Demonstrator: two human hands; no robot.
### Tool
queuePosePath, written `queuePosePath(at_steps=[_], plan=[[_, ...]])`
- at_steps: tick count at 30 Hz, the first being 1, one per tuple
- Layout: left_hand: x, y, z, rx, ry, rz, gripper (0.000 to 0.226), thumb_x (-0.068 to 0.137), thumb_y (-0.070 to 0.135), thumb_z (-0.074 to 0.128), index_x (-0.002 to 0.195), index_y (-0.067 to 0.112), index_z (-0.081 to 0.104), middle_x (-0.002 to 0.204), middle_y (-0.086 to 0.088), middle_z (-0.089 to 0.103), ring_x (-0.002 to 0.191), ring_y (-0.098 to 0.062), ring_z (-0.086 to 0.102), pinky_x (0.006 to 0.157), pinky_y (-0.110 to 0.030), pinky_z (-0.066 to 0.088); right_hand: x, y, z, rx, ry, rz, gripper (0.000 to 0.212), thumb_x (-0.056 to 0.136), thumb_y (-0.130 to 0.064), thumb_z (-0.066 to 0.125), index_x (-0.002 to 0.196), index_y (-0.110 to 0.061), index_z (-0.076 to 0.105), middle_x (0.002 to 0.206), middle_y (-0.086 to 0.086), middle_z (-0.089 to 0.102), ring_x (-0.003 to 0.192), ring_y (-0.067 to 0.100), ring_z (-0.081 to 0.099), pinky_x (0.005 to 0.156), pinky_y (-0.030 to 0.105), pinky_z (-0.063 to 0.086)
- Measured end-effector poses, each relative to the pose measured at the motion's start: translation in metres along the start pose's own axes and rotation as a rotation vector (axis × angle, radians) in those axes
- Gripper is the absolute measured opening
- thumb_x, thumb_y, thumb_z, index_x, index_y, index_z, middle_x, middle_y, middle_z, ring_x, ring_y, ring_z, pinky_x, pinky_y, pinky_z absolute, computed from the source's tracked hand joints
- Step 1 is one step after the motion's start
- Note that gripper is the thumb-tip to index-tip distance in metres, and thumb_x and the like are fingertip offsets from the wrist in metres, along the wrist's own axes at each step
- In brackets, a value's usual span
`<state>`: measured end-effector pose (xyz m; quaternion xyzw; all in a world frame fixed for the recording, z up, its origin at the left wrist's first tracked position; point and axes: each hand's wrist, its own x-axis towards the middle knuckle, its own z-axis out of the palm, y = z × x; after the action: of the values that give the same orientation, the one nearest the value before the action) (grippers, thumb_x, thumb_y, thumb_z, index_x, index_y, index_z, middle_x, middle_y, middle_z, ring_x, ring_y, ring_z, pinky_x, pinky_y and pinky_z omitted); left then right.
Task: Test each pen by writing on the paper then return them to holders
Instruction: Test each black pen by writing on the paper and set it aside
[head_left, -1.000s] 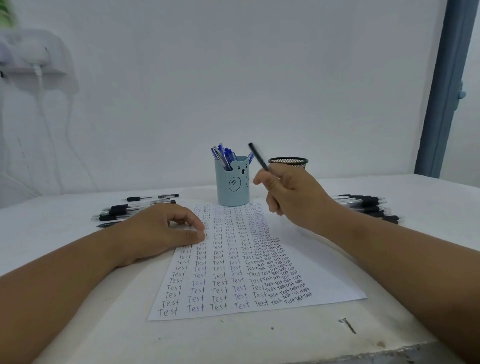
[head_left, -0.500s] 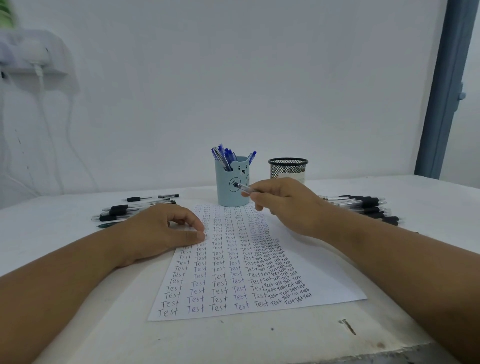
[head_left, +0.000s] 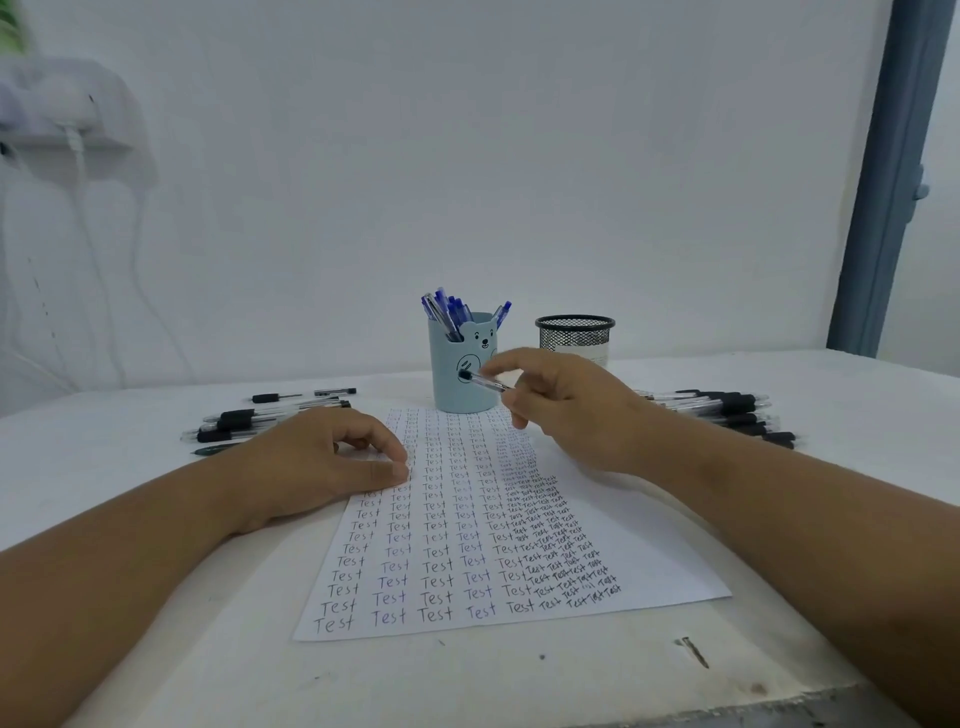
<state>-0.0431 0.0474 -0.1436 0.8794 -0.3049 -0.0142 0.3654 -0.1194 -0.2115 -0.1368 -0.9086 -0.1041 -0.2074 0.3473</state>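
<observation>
On the table (head_left: 156, 597), near its middle, the paper (head_left: 649, 561) lies almost filled: columns of the word "Test" run from its far edge to its near edge, with only a bare strip left along its right side. I judge the testing well along. The blue cup (head_left: 462, 384) at the far edge of the paper already stands full of blue pens (head_left: 447, 312), so those look finished. The mesh cup (head_left: 574, 335) beside it shows no pens above its rim. One heap of black pens (head_left: 727, 410) lies toward the table's right edge and another heap (head_left: 260, 421) toward its left, and I cannot tell which heap is tested, so plenty may remain.

My right hand (head_left: 576, 415) hovers over the far end of the paper, forefinger and thumb pinching a clear black pen (head_left: 483, 383), its dark tip pointing left in front of the blue cup; the other fingers curl loosely beneath. My left hand (head_left: 322, 462) rests on the paper's left edge, fingers bent, fingertips (head_left: 400, 470) pressing the sheet flat, holding nothing.
</observation>
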Motion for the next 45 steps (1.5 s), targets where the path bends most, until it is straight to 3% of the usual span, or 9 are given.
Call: queuePosePath(at_steps=[5,8,11,17,26,33,38,42,45], plan=[[0.0,0.0,0.001,-0.005,-0.007,0.009,0.015,0.077,0.035,0.083,0.09,0.03,0.078,0.093,0.032,0.067,0.076,0.019,0.055,0.068,-0.007,0.035,0.003,-0.007,-0.018,-0.261,0.087,-0.002,0.02,0.1,-0.015,0.06,0.108,-0.029,0.072,0.092,-0.015,0.058,0.081,0.002,0.052,0.071,0.017,0.038],[0.0,0.0,0.001,-0.006,-0.001,0.007,0.015,0.076,0.036,0.083,0.09,0.03,0.078,0.094,0.029,0.069,0.078,0.02,0.056,0.07,-0.007,0.035,0.006,0.001,-0.04,-0.401,0.123,0.052,0.022,0.095,-0.007,0.064,0.106,-0.022,0.076,0.1,-0.009,0.058,0.092,0.01,0.057,0.075,0.014,0.039],[0.0,-0.001,0.0,0.002,-0.004,-0.004,0.015,0.075,0.038,0.083,0.088,0.032,0.078,0.1,0.019,0.07,0.087,0.019,0.056,0.076,-0.009,0.037,0.003,0.016,-0.062,-0.503,0.11,0.113,0.025,0.092,-0.005,0.065,0.106,-0.021,0.077,0.094,-0.011,0.06,0.079,-0.001,0.052,0.067,-0.001,0.034],[-0.001,0.0,0.0,-0.02,-0.004,-0.017,0.014,0.074,0.038,0.084,0.086,0.035,0.078,0.104,0.017,0.068,0.086,0.018,0.055,0.078,-0.012,0.037,-0.005,0.028,-0.08,-0.585,0.031,0.317,0.042,0.09,0.004,0.052,0.107,-0.026,0.075,0.102,-0.002,0.067,0.084,0.014,0.059,0.075,0.029,0.049],[0.001,0.0,0.001,-0.016,0.003,-0.017,0.016,0.073,0.039,0.084,0.087,0.033,0.078,0.103,0.017,0.068,0.082,0.02,0.055,0.076,-0.012,0.037,-0.002,0.027,-0.076,-0.652,-0.025,0.435,0.045,0.081,-0.002,0.05,0.109,-0.032,0.07,0.115,-0.003,0.064,0.105,0.023,0.062,0.094,0.039,0.054],[0.001,-0.001,0.0,-0.011,-0.01,-0.006,0.017,0.072,0.042,0.084,0.087,0.038,0.078,0.101,0.021,0.069,0.088,0.018,0.056,0.079,-0.012,0.038,0.002,0.007,-0.04,-0.54,0.115,0.16,0.027,0.096,-0.012,0.051,0.101,-0.03,0.071,0.11,-0.008,0.065,0.101,0.015,0.06,0.097,0.034,0.049],[0.001,-0.002,0.0,-0.029,0.004,0.002,0.014,0.076,0.039,0.083,0.088,0.033,0.078,0.093,0.027,0.069,0.083,0.016,0.059,0.079,-0.015,0.04,-0.003,-0.009,0.0,-0.451,-0.059,-0.135,0.017,0.1,-0.025,0.057,0.11,-0.03,0.069,0.103,-0.017,0.061,0.087,-0.007,0.051,0.079,0.015,0.04],[0.002,-0.006,-0.003,0.005,0.179,0.037,0.006,0.083,0.032,0.08,0.087,0.035,0.077,0.093,0.016,0.072,0.091,0.004,0.064,0.083,-0.017,0.045,-0.007,-0.016,0.017,-0.37,-0.084,-0.21,0.016,0.101,-0.033,0.057,0.111,-0.031,0.069,0.105,-0.019,0.062,0.089,-0.012,0.049,0.074,0.008,0.034],[0.004,-0.017,-0.016,0.052,0.321,0.064,0.01,0.089,0.023,0.074,0.091,0.033,0.075,0.097,0.018,0.071,0.094,0.008,0.062,0.077,-0.011,0.04,-0.006,-0.019,0.022,-0.375,-0.141,-0.218,0.019,0.101,-0.035,0.057,0.114,-0.029,0.069,0.105,-0.019,0.059,0.09,-0.012,0.048,0.075,0.007,0.034]])
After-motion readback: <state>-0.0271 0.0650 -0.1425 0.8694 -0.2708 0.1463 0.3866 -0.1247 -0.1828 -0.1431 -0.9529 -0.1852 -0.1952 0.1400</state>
